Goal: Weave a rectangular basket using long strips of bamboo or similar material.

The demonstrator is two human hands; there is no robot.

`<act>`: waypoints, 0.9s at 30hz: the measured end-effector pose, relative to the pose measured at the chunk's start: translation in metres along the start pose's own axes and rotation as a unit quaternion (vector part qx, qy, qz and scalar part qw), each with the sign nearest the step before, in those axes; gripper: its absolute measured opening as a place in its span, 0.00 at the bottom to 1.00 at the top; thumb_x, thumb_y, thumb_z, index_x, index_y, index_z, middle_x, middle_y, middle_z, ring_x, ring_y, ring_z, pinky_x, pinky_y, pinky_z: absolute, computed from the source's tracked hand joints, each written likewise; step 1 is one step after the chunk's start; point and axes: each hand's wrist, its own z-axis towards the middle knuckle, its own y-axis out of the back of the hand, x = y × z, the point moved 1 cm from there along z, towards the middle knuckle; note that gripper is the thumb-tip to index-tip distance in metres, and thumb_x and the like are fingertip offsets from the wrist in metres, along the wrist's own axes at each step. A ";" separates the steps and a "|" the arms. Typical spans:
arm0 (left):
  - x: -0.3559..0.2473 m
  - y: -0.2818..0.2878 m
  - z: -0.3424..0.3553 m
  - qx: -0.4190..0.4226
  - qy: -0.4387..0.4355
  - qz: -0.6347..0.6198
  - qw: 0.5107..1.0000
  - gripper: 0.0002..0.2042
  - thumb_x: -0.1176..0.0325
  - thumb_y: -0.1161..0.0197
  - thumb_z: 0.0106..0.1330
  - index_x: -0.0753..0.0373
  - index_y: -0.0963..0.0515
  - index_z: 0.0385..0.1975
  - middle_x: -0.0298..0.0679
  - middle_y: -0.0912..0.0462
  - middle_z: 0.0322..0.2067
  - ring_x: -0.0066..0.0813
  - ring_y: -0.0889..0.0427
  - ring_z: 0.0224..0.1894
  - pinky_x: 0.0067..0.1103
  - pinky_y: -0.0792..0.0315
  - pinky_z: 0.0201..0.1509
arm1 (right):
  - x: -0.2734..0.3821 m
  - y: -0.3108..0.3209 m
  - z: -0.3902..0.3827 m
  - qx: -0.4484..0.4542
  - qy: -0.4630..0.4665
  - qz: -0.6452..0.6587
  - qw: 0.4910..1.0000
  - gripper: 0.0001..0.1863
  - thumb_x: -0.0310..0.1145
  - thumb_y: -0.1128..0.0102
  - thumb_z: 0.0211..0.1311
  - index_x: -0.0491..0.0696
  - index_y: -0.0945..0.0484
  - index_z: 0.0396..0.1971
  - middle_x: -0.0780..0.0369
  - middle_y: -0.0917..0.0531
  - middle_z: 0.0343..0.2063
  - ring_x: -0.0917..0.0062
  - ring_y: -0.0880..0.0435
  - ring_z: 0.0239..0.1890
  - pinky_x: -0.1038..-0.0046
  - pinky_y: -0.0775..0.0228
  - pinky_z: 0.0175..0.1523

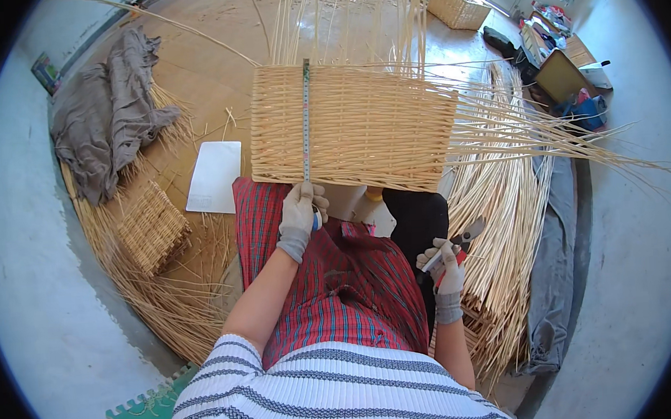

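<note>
A woven wicker panel [376,122] lies across my knees, with long loose rods sticking out at its far and right edges. Across its left part runs the blade of a tape measure [305,119], from the far edge to the near one. My left hand [299,215], in a pale work glove, is closed around the tape's blue case at the near edge. My right hand [443,268], gloved too, is closed on the handles of pruning shears [468,236] to the right of my lap. The shears' blades point up and away from me.
Bundled wicker rods [498,238] lie on the right beside a grey cloth [551,273]. At left are a small woven piece [152,228], a white sheet [214,177] and a brown cloth [110,108] over more rods. A wicker basket [458,8] stands far right.
</note>
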 end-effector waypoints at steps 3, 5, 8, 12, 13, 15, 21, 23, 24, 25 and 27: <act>-0.008 0.001 -0.005 0.012 0.041 -0.026 0.999 0.19 0.54 0.50 0.77 0.67 0.26 0.40 0.38 0.22 0.21 0.26 0.24 0.16 0.22 0.26 0.19 | -0.004 0.002 0.004 0.018 -0.007 0.037 0.999 0.18 0.43 0.47 0.73 0.41 0.28 0.48 0.60 0.20 0.29 0.68 0.16 0.31 0.63 0.20 0.39; -0.009 0.003 -0.010 0.030 0.022 -0.007 0.999 0.18 0.55 0.51 0.77 0.67 0.27 0.41 0.38 0.22 0.20 0.27 0.24 0.15 0.23 0.26 0.19 | -0.006 0.004 0.006 0.030 -0.009 0.056 0.998 0.19 0.43 0.48 0.74 0.41 0.28 0.49 0.59 0.19 0.30 0.68 0.16 0.31 0.63 0.20 0.38; -0.007 0.003 -0.003 0.005 0.048 -0.008 0.999 0.14 0.60 0.55 0.78 0.66 0.30 0.48 0.40 0.23 0.21 0.28 0.25 0.15 0.25 0.27 0.17 | -0.002 0.002 0.006 0.007 -0.009 0.000 1.000 0.20 0.43 0.49 0.74 0.40 0.28 0.50 0.59 0.19 0.31 0.68 0.15 0.32 0.64 0.20 0.39; -0.007 0.000 0.000 0.005 0.070 -0.012 0.997 0.11 0.63 0.56 0.79 0.64 0.34 0.51 0.40 0.23 0.22 0.28 0.24 0.16 0.24 0.25 0.17 | 0.003 -0.005 0.001 -0.013 -0.006 -0.027 1.000 0.21 0.44 0.49 0.74 0.39 0.28 0.50 0.59 0.18 0.31 0.69 0.14 0.33 0.64 0.19 0.41; -0.007 -0.001 -0.001 0.011 0.069 -0.012 0.998 0.11 0.64 0.56 0.79 0.64 0.34 0.50 0.40 0.23 0.22 0.28 0.24 0.16 0.24 0.25 0.17 | 0.005 -0.005 -0.001 -0.017 -0.002 -0.042 0.999 0.21 0.45 0.49 0.74 0.39 0.28 0.50 0.59 0.18 0.31 0.69 0.14 0.33 0.64 0.19 0.42; -0.006 0.000 0.001 0.009 0.066 -0.019 0.998 0.11 0.64 0.56 0.79 0.64 0.34 0.50 0.40 0.23 0.22 0.28 0.24 0.16 0.24 0.25 0.17 | 0.004 -0.006 -0.001 -0.017 0.004 -0.040 0.999 0.22 0.45 0.49 0.74 0.39 0.28 0.50 0.59 0.18 0.31 0.69 0.14 0.33 0.63 0.19 0.42; -0.006 0.002 0.003 0.011 0.054 -0.019 0.998 0.11 0.64 0.56 0.79 0.64 0.35 0.51 0.40 0.23 0.22 0.30 0.24 0.15 0.23 0.26 0.16 | 0.004 -0.006 0.001 -0.005 0.012 -0.042 0.999 0.21 0.45 0.49 0.74 0.39 0.28 0.50 0.59 0.18 0.31 0.69 0.14 0.33 0.63 0.19 0.42; -0.006 0.003 0.002 0.011 0.041 -0.026 0.999 0.11 0.64 0.56 0.79 0.64 0.34 0.51 0.40 0.23 0.22 0.30 0.24 0.15 0.23 0.27 0.16 | 0.003 -0.006 0.003 0.006 0.007 -0.025 1.000 0.21 0.44 0.49 0.74 0.40 0.28 0.51 0.59 0.18 0.32 0.69 0.15 0.34 0.63 0.19 0.43; -0.003 0.004 0.001 0.008 0.052 -0.024 0.998 0.12 0.63 0.55 0.79 0.65 0.33 0.49 0.41 0.22 0.23 0.30 0.24 0.15 0.23 0.27 0.16 | 0.003 -0.005 0.001 0.003 0.009 -0.024 1.000 0.20 0.44 0.49 0.74 0.41 0.28 0.50 0.59 0.18 0.32 0.69 0.15 0.33 0.63 0.20 0.42; -0.001 0.003 0.001 0.009 0.061 -0.021 0.998 0.13 0.62 0.55 0.79 0.66 0.31 0.48 0.41 0.22 0.23 0.31 0.24 0.15 0.23 0.28 0.17 | 0.002 -0.001 0.000 0.010 0.015 -0.022 1.000 0.20 0.44 0.49 0.74 0.41 0.28 0.50 0.59 0.18 0.32 0.69 0.15 0.33 0.63 0.20 0.42; 0.003 0.010 0.003 0.014 0.014 0.009 1.000 0.15 0.60 0.53 0.78 0.68 0.28 0.44 0.42 0.21 0.23 0.30 0.24 0.15 0.24 0.27 0.18 | -0.005 0.007 0.003 0.041 0.014 0.028 0.999 0.20 0.44 0.48 0.74 0.41 0.28 0.49 0.59 0.18 0.32 0.69 0.16 0.32 0.63 0.20 0.40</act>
